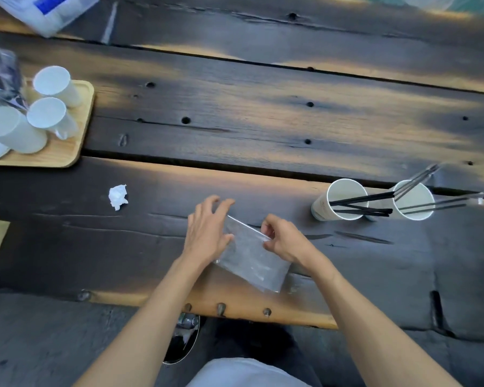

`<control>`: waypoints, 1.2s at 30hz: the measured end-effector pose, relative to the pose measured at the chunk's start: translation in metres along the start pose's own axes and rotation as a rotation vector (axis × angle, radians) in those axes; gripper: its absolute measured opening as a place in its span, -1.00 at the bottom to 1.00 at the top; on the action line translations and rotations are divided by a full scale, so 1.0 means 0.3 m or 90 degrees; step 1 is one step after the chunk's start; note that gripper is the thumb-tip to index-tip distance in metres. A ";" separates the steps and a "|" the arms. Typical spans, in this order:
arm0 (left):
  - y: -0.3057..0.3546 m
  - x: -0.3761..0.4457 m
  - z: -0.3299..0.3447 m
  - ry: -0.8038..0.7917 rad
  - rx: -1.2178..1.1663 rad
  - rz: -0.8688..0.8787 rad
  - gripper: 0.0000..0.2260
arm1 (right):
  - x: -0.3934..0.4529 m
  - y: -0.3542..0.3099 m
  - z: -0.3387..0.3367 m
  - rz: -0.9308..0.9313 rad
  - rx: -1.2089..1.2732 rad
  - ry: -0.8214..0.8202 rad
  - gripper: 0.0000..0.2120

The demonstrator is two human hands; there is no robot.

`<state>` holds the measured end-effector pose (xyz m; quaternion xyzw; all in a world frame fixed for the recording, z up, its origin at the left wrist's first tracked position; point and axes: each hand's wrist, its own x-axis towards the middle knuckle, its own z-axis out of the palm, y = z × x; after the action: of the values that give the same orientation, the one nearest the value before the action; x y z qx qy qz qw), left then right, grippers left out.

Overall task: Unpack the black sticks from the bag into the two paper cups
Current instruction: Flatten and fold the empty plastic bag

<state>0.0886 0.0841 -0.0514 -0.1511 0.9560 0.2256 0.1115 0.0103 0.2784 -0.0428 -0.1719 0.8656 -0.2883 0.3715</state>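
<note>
A clear plastic bag (252,258) lies flat near the front edge of the dark wooden table (235,113); I see no sticks inside it. My left hand (207,227) rests on the bag's left side with fingers spread and straight. My right hand (284,240) pinches the bag's upper right edge between thumb and fingers. To the right stand two white paper cups. The nearer cup (342,199) holds several black sticks (363,208) that lean right. The farther cup (414,201) holds several more sticks (442,205), some in clear wrapping.
A wooden tray (67,152) at the left carries several upturned white cups (53,115) and a plastic pack (0,76). A crumpled white tissue (118,196) lies left of my hands. A clear box (48,12) sits at the far left back.
</note>
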 end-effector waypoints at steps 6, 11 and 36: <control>-0.053 0.031 -0.040 -0.099 -0.343 -0.058 -0.69 | -0.007 -0.037 -0.049 -0.011 0.055 -0.029 -0.78; -0.076 -0.031 -0.067 -0.062 -0.629 -0.183 -0.91 | -0.018 -0.032 -0.087 0.013 0.129 -0.051 -0.88; -0.060 -1.027 0.177 0.585 -1.199 -0.647 -0.90 | -0.296 -0.357 0.412 -0.043 0.282 -0.356 -0.91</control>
<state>0.3888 0.1670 -0.0182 -0.6073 0.1900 0.7000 -0.3243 0.1699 0.1949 0.0037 -0.1877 0.6405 -0.4229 0.6129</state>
